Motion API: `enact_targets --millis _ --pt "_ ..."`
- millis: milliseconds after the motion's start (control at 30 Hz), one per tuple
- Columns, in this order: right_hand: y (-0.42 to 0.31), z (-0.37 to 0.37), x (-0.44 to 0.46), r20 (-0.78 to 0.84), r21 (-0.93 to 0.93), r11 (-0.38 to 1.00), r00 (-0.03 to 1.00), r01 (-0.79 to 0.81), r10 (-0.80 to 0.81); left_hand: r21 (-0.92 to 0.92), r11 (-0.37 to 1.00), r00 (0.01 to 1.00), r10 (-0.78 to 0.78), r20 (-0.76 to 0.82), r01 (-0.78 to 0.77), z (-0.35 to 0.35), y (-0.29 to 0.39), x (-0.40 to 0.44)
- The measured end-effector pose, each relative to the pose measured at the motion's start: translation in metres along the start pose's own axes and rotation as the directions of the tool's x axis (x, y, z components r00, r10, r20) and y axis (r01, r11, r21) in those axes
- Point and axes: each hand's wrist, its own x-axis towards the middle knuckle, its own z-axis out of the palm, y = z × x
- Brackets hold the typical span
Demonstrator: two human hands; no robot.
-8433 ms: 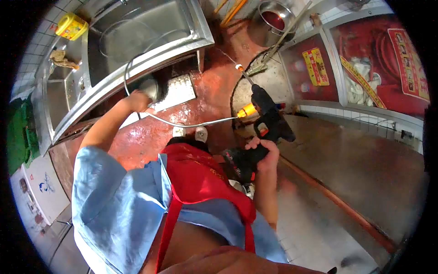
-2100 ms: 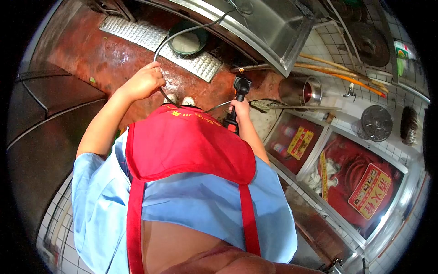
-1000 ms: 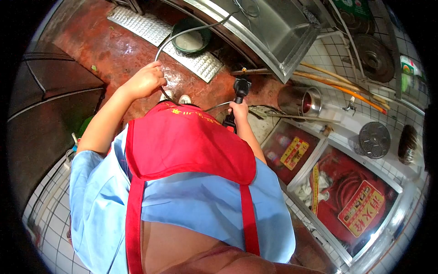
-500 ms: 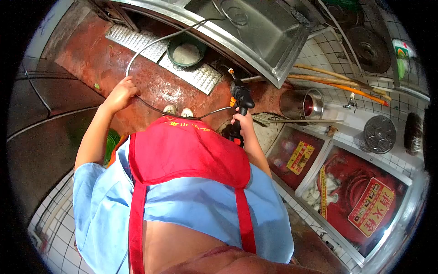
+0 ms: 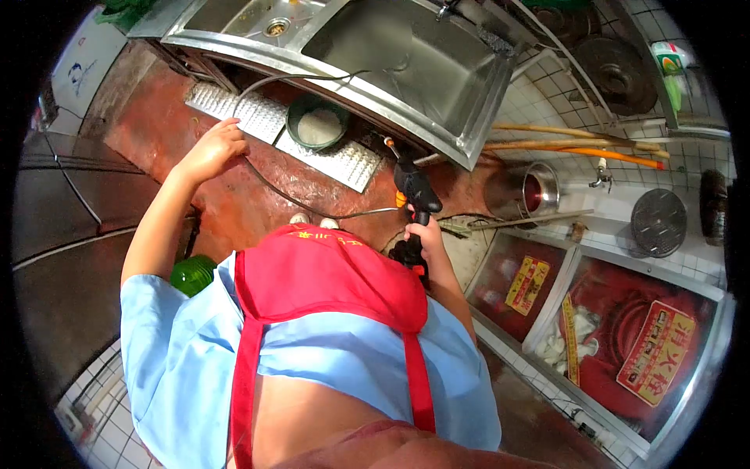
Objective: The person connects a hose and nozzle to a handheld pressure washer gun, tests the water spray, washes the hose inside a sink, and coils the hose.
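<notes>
My right hand (image 5: pixel 427 236) is wrapped around the handle of a black cordless pressure washer gun (image 5: pixel 415 187). Its short nozzle points toward the sink cabinet, and an orange fitting shows on its side. A thin dark hose (image 5: pixel 285 197) runs from that fitting across the wet floor to my left hand (image 5: pixel 214 152), whose fingers are closed on it. Beyond the hand, the hose loops up and its far end lies in the large steel sink basin (image 5: pixel 437 66).
A green basin (image 5: pixel 316 123) with pale contents rests on a perforated metal strip (image 5: pixel 264 119) beneath the sink. To the right are a steel pot (image 5: pixel 539 190), long poles (image 5: pixel 574 145), a fire hose cabinet (image 5: pixel 539 344) and a wall tap (image 5: pixel 601 175). A green container (image 5: pixel 192 275) sits by my left elbow.
My left hand has moved slightly up toward the sink with the hose, whose loop has shifted. The view has tilted, showing more of the sink. My right hand keeps its hold on the gun.
</notes>
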Motion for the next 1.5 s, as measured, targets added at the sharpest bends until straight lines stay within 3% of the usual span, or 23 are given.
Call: enact_targets --millis 167,333,400,500,600,633,700,733,800,900,967,1100,1233,1400,1500 --pt "0.018 -0.011 0.005 -0.046 -0.042 0.999 0.999 0.017 -0.019 -0.045 0.988 0.988 0.152 0.023 -0.151 -0.01 0.008 0.055" --pt "0.018 -0.008 -0.002 -0.099 -0.086 0.996 0.995 0.003 -0.012 -0.129 0.948 0.94 0.308 0.147 -0.29 0.038 -0.01 0.11" --pt "0.025 -0.014 0.0 -0.07 -0.037 0.998 0.996 0.049 -0.051 -0.1 0.96 0.946 0.275 0.17 -0.261 0.053 -0.028 0.128" --pt "0.02 -0.008 -0.005 -0.169 -0.058 0.998 0.985 0.023 -0.032 -0.139 0.972 0.966 0.208 0.155 -0.187 0.065 -0.051 0.165" --pt "0.035 -0.006 -0.007 -0.348 0.074 0.997 0.936 -0.033 0.056 -0.267 0.952 0.981 0.175 0.081 -0.148 0.083 -0.076 0.218" --pt "0.051 -0.012 -0.002 -0.42 0.032 0.985 0.892 -0.172 0.169 -0.268 0.954 0.984 0.16 0.082 -0.133 0.094 -0.083 0.239" --pt "0.071 -0.012 0.003 -0.448 0.054 0.972 0.865 -0.229 0.228 -0.255 0.962 0.986 0.124 0.108 -0.093 0.104 -0.097 0.284" --pt "0.072 -0.007 0.006 -0.403 0.104 0.983 0.897 -0.154 0.183 -0.25 0.965 0.991 0.104 0.09 -0.079 0.119 -0.108 0.307" --pt "0.062 0.008 0.016 -0.389 0.167 0.978 0.903 -0.124 0.181 -0.092 0.995 0.973 0.048 0.224 -0.028 0.137 -0.127 0.352" --pt "0.042 0.029 0.043 -0.436 0.201 0.967 0.869 -0.158 0.233 0.236 0.945 0.957 0.17 0.234 -0.226 0.176 -0.175 0.417" --pt "0.025 0.038 0.067 -0.438 0.217 0.958 0.858 -0.189 0.269 0.314 0.927 0.919 0.073 0.387 -0.206 0.203 -0.197 0.456" --pt "0.004 0.049 0.101 -0.456 0.22 0.945 0.831 -0.241 0.318 0.272 0.925 0.874 0.11 0.474 -0.264 0.24 -0.213 0.477" --pt "-0.012 0.051 0.123 -0.45 0.221 0.936 0.823 -0.275 0.347 0.11 0.994 0.803 -0.055 0.594 -0.013 0.318 -0.209 0.466" --pt "-0.024 0.057 0.136 -0.441 0.212 0.938 0.83 -0.274 0.342 -0.169 0.984 0.778 0.061 0.626 0.058 0.329 -0.214 0.454" --pt "-0.028 0.063 0.143 -0.422 0.196 0.943 0.845 -0.267 0.327 -0.001 0.991 0.787 -0.105 0.608 0.133 0.318 -0.192 0.437"
